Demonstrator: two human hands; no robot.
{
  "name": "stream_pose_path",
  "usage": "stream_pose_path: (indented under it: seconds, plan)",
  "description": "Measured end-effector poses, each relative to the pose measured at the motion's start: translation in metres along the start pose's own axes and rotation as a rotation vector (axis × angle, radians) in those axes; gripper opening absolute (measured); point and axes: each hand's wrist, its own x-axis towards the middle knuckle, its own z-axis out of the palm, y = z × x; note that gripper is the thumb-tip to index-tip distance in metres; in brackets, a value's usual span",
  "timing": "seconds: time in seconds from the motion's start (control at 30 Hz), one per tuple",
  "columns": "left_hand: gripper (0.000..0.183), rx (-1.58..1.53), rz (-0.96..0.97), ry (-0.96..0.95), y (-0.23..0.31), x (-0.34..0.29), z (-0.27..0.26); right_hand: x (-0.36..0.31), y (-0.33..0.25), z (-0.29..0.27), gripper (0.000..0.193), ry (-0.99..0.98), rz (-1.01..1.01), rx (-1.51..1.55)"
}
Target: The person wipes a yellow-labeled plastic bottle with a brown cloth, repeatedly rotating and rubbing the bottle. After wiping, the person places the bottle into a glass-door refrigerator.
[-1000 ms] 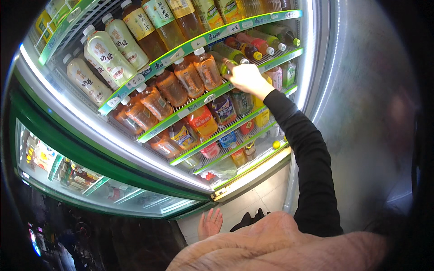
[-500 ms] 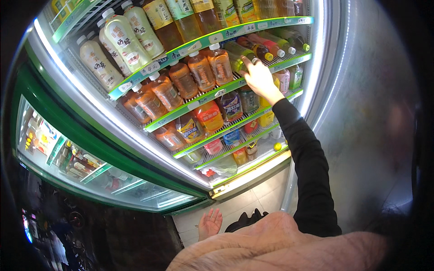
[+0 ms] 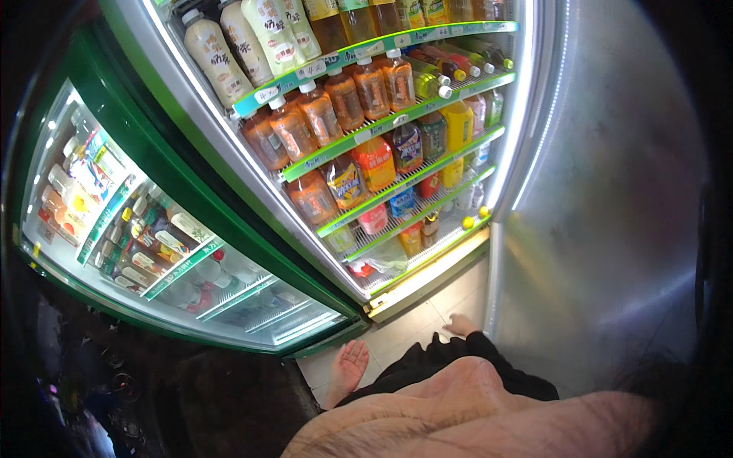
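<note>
My left hand (image 3: 351, 363) is held low in front of me, palm up and fingers spread, holding nothing. My right hand (image 3: 460, 325) hangs low near the open fridge door (image 3: 603, 252), its fingers loosely stretched out and nothing visible in it. Beyond both hands stands a lit drinks fridge. Its second shelf carries upright orange-brown drink bottles (image 3: 347, 101) at the left. To their right, several bottles lie on their sides, caps forward, among them a green bottle (image 3: 424, 75) near the shelf edge.
Large milky bottles (image 3: 271, 34) stand on the upper shelf. Mixed juice and tea bottles (image 3: 376, 164) fill lower shelves, and yellow balls (image 3: 468, 222) lie at the bottom right. A closed, green-framed fridge (image 3: 153, 244) stands at the left. Pale floor tiles (image 3: 412, 324) show below.
My right hand has come away from the lying bottles and dropped down near my body. The view has shifted, so the fridges sit differently in it. My left hand stays open.
</note>
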Motion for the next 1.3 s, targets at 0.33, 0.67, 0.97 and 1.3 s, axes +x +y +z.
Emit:
stream_pose_path:
  seconds: [0.33,0.67,0.97,1.3]
  plan:
    - [0.034,0.283,-0.172,-0.125,0.043,-0.009,-0.023,-0.239,0.061,0.129,0.050,0.277,0.491,0.534]
    - [0.055,0.907,-0.411,-0.675,-0.015,-0.029,0.066,-0.293,0.089,0.124,0.033,0.416,0.423,0.999]
    - [0.064,0.882,-0.336,-1.165,-0.083,-0.034,0.070,-0.257,0.023,0.132,0.039,0.371,0.157,0.740]
    - [0.081,1.066,0.163,-0.980,-0.056,-0.058,0.070,-0.183,-0.040,0.160,0.050,0.072,-0.019,0.344]
